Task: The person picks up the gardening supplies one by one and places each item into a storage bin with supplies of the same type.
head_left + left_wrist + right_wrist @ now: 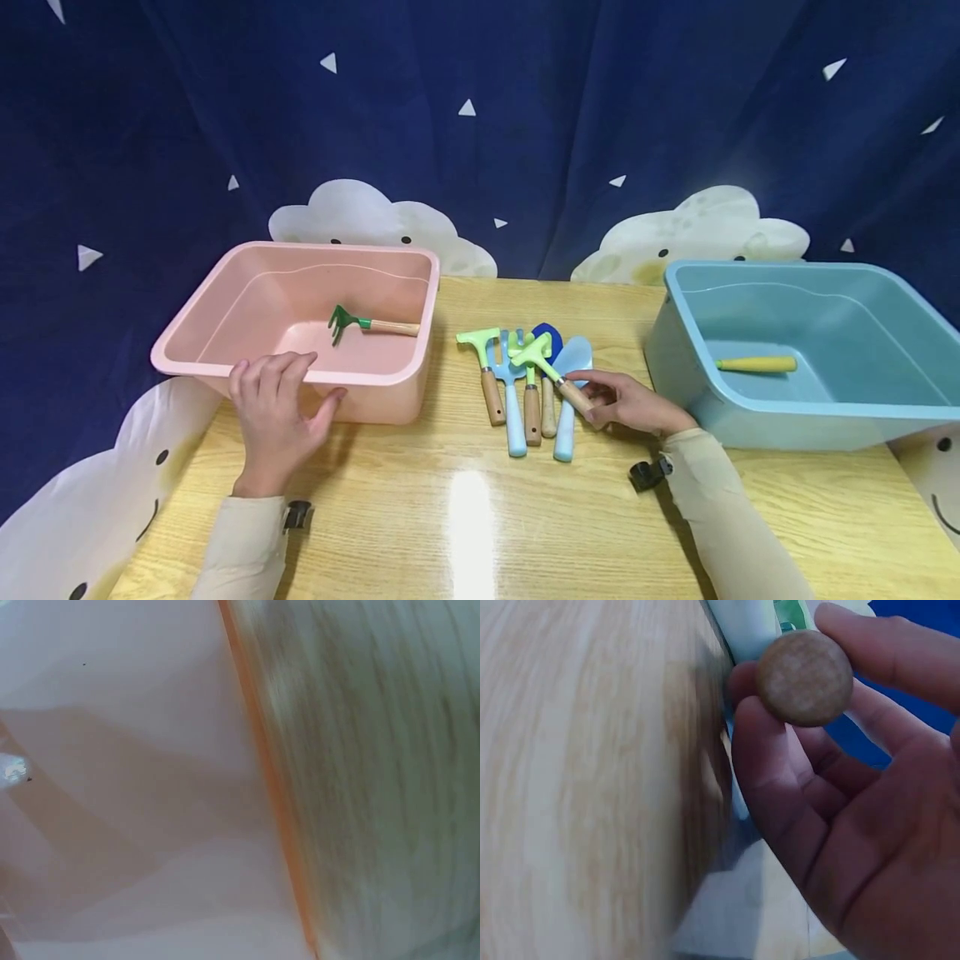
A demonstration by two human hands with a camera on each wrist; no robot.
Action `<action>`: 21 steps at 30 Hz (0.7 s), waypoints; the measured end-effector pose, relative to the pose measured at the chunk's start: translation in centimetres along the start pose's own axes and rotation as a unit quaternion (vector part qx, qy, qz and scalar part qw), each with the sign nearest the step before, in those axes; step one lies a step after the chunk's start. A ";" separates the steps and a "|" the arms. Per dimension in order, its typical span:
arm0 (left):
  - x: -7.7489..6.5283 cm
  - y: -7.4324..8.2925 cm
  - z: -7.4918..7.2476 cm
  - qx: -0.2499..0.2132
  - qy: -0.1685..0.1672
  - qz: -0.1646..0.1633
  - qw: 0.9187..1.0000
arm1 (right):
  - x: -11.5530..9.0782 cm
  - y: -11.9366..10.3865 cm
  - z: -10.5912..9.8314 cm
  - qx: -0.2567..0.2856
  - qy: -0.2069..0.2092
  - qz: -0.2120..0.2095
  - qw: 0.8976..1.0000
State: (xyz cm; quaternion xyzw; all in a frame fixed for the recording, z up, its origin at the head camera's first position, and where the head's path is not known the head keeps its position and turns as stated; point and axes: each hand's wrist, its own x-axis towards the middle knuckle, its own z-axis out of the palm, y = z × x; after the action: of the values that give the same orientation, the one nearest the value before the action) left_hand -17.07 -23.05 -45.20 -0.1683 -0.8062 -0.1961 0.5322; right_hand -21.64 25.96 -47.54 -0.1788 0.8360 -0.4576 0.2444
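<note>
My right hand [630,404] pinches the wooden handle [805,678] of a light green toy hoe [534,350] between thumb and fingers. The hoe overlaps a bunch of toy garden tools: another light green hoe [477,337], a light blue fork [513,417], a light green fork [532,417], a dark blue shovel [555,337] and a light blue trowel [575,354]. My left hand [273,412] grips the front rim of the pink bin [382,379], fingers over the edge and thumb outside. Inside that bin lies a green hand rake [342,320] with a wooden handle.
At the right stands a blue bin [787,406] with a yellow-handled tool [757,364] lying inside. Both bins and the tools are on a wood-grain table [390,517]. A dark blue curtain [510,150] with white clouds and triangles hangs behind.
</note>
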 end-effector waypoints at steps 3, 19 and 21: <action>-0.1 0.0 0.0 0.002 0.003 0.001 1.000 | 0.0 0.0 -0.1 0.002 -0.003 0.000 1.000; -0.1 -0.1 0.1 0.007 0.005 0.005 1.000 | -0.1 0.0 -0.4 0.040 -0.015 0.003 0.999; -0.2 -0.1 0.1 0.007 0.006 0.005 1.000 | -0.1 -0.1 -0.4 0.043 -0.014 0.008 0.999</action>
State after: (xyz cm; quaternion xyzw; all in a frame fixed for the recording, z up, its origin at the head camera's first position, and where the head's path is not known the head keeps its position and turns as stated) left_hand -17.15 -23.09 -45.40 -0.1676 -0.8035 -0.1884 0.5393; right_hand -21.78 26.24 -47.27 -0.1679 0.8135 -0.4885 0.2671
